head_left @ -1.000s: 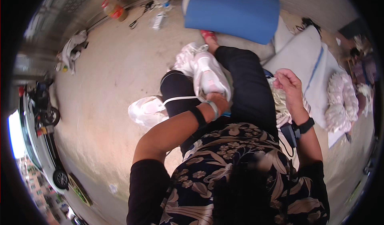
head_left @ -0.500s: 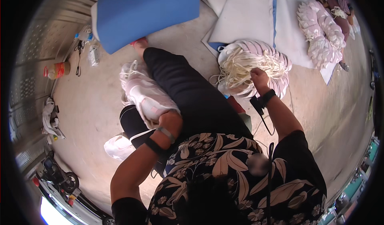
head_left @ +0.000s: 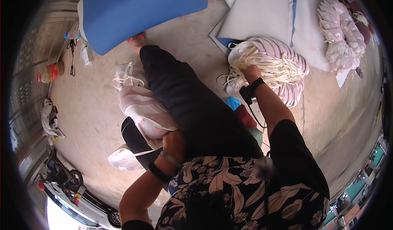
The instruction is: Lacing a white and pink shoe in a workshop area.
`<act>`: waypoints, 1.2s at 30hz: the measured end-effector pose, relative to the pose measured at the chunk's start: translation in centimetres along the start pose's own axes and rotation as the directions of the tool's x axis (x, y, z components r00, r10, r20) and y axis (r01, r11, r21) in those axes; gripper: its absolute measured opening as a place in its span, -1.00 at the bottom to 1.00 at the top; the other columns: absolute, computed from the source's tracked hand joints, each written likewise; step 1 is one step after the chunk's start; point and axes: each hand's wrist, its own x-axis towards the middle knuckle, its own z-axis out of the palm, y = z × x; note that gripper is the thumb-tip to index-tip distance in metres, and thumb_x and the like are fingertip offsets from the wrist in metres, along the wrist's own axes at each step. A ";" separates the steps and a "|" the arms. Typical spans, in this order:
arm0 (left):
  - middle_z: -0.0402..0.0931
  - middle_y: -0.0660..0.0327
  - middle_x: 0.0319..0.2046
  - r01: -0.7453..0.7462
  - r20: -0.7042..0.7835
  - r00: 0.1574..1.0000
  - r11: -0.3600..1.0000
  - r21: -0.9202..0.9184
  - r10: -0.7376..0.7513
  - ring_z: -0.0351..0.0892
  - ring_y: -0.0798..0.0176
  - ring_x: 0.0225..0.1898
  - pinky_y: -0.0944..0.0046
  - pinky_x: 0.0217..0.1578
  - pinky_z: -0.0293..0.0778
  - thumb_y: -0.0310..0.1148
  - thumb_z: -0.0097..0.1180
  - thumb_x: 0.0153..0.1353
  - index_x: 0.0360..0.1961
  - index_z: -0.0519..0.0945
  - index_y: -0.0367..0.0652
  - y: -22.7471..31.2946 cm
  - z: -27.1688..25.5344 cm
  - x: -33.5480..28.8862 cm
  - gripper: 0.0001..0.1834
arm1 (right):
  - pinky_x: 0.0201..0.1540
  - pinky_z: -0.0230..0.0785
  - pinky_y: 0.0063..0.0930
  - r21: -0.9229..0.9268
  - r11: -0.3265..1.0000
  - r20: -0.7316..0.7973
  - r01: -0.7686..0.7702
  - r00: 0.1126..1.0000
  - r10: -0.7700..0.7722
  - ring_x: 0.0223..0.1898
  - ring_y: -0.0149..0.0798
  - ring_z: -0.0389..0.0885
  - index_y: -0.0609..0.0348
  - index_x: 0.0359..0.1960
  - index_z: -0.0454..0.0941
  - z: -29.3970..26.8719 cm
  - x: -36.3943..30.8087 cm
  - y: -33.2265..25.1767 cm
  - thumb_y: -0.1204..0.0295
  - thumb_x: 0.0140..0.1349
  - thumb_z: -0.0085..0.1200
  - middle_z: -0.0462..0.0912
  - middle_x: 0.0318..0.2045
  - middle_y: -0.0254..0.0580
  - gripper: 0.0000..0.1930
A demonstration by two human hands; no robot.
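Note:
A pale pink and white shoe upper (head_left: pixel 143 109) lies along my left thigh, its laces at the far end. My left hand (head_left: pixel 174 142) grips its near end, fingers partly hidden. To the right, on the floor, many similar shoe uppers (head_left: pixel 301 64) are packed in a round bundle, with a heap of cream shoelaces (head_left: pixel 274 68) in the middle. My right hand (head_left: pixel 250 72) reaches into the left side of that heap, its fingers closed among the laces and partly covered. A loose white upper (head_left: pixel 125 159) rests beside my left knee.
A blue sheet (head_left: pixel 143 13) and white sheets (head_left: pixel 254 17) lie on the floor ahead. Another ring of uppers (head_left: pixel 342 38) sits at far right, near a person's leg. A bottle (head_left: pixel 49 72), a dark cord (head_left: pixel 72 56) and a motorbike (head_left: pixel 61 170) are at left.
My right hand has moved left across the laces and deeper into the heap. My left hand keeps hold of the shoe upper, now lying flatter. The view has shifted slightly.

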 end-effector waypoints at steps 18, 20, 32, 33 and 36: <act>0.44 0.23 -0.56 -0.109 -0.421 0.896 0.989 0.098 0.140 0.50 0.25 -0.49 0.22 -0.59 0.38 -0.39 0.01 -0.08 -0.55 0.57 -0.10 -0.4 2.0 -0.3 -0.90 | -0.57 0.21 -0.66 0.819 0.337 -0.277 0.465 0.833 -0.478 -0.66 -0.58 0.26 0.17 -0.46 0.41 -7.5 -11.6 -6.7 0.46 0.18 -0.07 0.33 -0.72 -0.46 -0.91; 0.47 0.22 -0.53 -0.121 -0.394 0.907 0.988 0.098 0.150 0.52 0.25 -0.45 0.22 -0.56 0.41 -0.39 0.00 -0.07 -0.53 0.58 -0.11 -0.6 1.2 -0.4 -0.88 | -0.62 0.12 -0.70 0.722 0.360 -0.269 0.591 0.719 -0.641 -0.67 -0.63 0.19 0.15 -0.45 0.44 -9.7 -14.2 -8.8 0.52 0.14 0.00 0.27 -0.71 -0.55 -0.97; 0.53 0.24 -0.14 -0.073 -0.132 0.987 0.991 0.108 0.088 0.52 0.21 -0.10 0.23 -0.20 0.47 -0.25 0.16 -0.04 -0.23 0.61 -0.10 -0.3 -0.8 -0.5 -0.69 | -0.48 0.14 -0.75 0.699 0.314 -0.093 0.643 0.516 -0.851 -0.53 -0.67 0.22 0.26 -0.43 0.51 -18.4 -30.6 -15.1 0.50 0.14 0.05 0.35 -0.61 -0.57 -0.92; 0.53 0.24 -0.13 -0.098 -0.142 0.983 0.988 0.121 0.115 0.51 0.21 -0.09 0.23 -0.20 0.47 -0.24 0.19 -0.06 -0.23 0.61 -0.10 -0.4 -0.6 -0.4 -0.67 | -0.48 0.14 -0.75 0.695 0.319 -0.085 0.644 0.514 -0.854 -0.53 -0.67 0.22 0.26 -0.43 0.51 -18.0 -31.0 -15.3 0.50 0.14 0.05 0.35 -0.61 -0.57 -0.92; 0.56 0.18 -0.23 -0.069 -0.224 0.971 0.995 0.070 0.083 0.54 0.19 -0.16 0.23 -0.23 0.47 -0.31 0.10 -0.01 -0.28 0.62 -0.12 -0.2 0.6 -0.5 -0.75 | -0.45 0.21 -0.71 0.635 0.274 -0.074 0.722 0.409 -0.909 -0.52 -0.62 0.30 0.30 -0.41 0.50 -16.0 -31.2 -16.0 0.49 0.13 0.07 0.45 -0.59 -0.49 -0.90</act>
